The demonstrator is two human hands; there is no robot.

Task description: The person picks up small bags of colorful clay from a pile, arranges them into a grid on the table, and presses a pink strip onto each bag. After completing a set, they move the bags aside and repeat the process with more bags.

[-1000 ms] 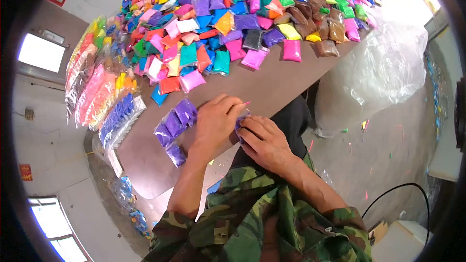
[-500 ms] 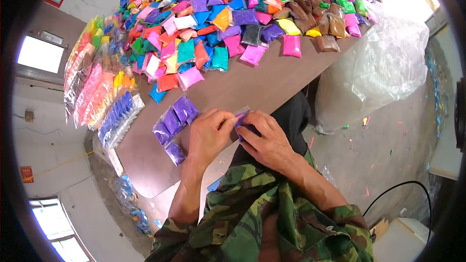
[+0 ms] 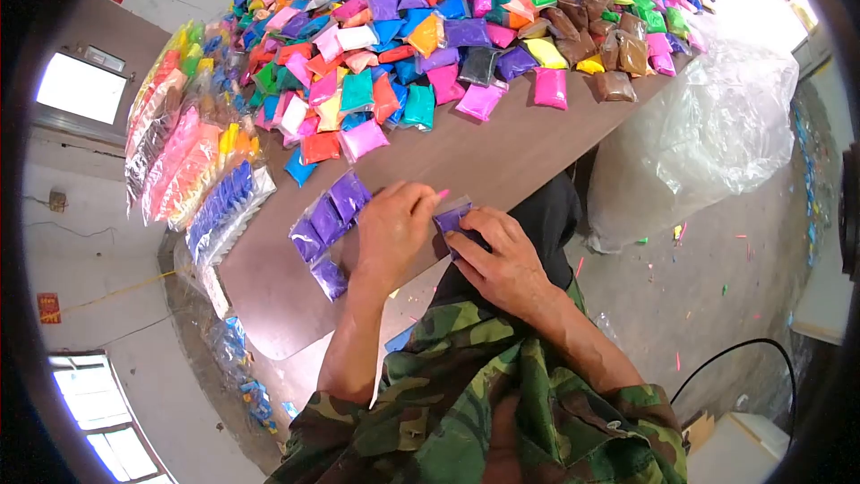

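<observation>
My right hand [image 3: 503, 255] grips a small clear packet with purple filling [image 3: 452, 218], its fingers bent over the packet near the table's edge. Just left of it, my left hand [image 3: 396, 231] is closed in a pinch, with a small pink piece [image 3: 442, 194] showing at its fingertips. What kind of piece it is cannot be made out. Beside my left wrist lies a group of purple packets [image 3: 330, 217] on the brown table, with another purple packet [image 3: 329, 279] at its lower end.
A large heap of packets in many colours [image 3: 421, 36] covers the far part of the table [image 3: 430, 157]. Long bags of sorted packets [image 3: 219, 206] stand along the left edge. A big clear plastic bag [image 3: 690, 143] is at the right. Small scraps lie on the floor [image 3: 681, 305].
My left hand has drawn slightly up and away from the purple packet, the pink piece at its fingertips. My right hand keeps its hold. The whole view has shifted slightly.
</observation>
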